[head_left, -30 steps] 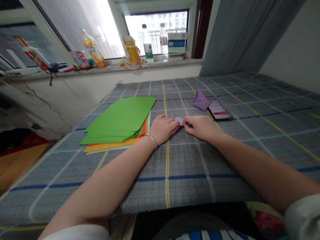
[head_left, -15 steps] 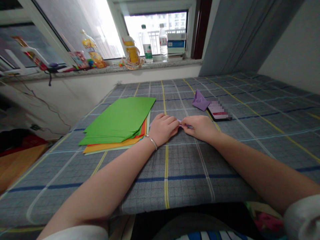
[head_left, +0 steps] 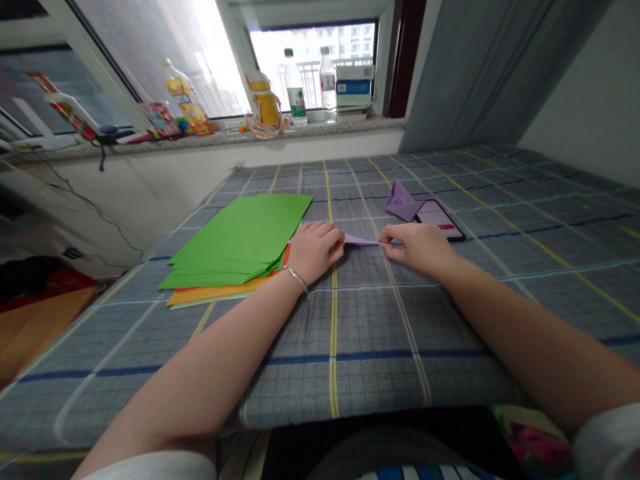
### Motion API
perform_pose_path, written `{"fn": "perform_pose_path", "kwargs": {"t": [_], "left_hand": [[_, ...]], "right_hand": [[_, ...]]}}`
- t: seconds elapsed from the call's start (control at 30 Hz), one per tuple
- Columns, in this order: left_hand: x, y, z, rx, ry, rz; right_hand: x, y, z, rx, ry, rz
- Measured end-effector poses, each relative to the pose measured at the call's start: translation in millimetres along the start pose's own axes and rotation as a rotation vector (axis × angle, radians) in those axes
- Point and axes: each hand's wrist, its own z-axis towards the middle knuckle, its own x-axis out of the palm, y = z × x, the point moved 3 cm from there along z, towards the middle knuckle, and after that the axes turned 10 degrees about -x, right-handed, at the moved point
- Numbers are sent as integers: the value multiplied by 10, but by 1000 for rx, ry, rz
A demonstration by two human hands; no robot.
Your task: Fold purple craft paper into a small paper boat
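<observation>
A small piece of folded light-purple paper [head_left: 361,240] lies stretched between my two hands on the checked grey cloth [head_left: 360,320]. My left hand [head_left: 314,249] pinches its left end, fingers curled, a silver bangle on the wrist. At the paper's right tip, my right hand [head_left: 419,246] is closed in a pinch. Beyond my right hand sit a finished purple folded figure [head_left: 403,201] and a phone [head_left: 440,219] with its screen lit.
A stack of coloured sheets with green on top [head_left: 243,233] lies left of my left hand. The windowsill at the back holds bottles [head_left: 294,87], a yellow container [head_left: 265,100] and a box [head_left: 354,85]. The cloth's left edge drops off toward the floor.
My hands have moved apart. The purple paper, bunched between my fingertips before, is now drawn out into a longer flat strip. My right hand has shifted right.
</observation>
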Motion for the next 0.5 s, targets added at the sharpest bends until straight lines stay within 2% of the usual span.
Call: {"fn": "perform_pose_path", "kwargs": {"t": [0.27,0.5], "left_hand": [[24,34,6,-31,-17,-10],[34,25,6,-39,-21,-25]], "right_hand": [[-40,-125,-24,57,-29,-70],[-113,-154,-33,85,5,-119]]}}
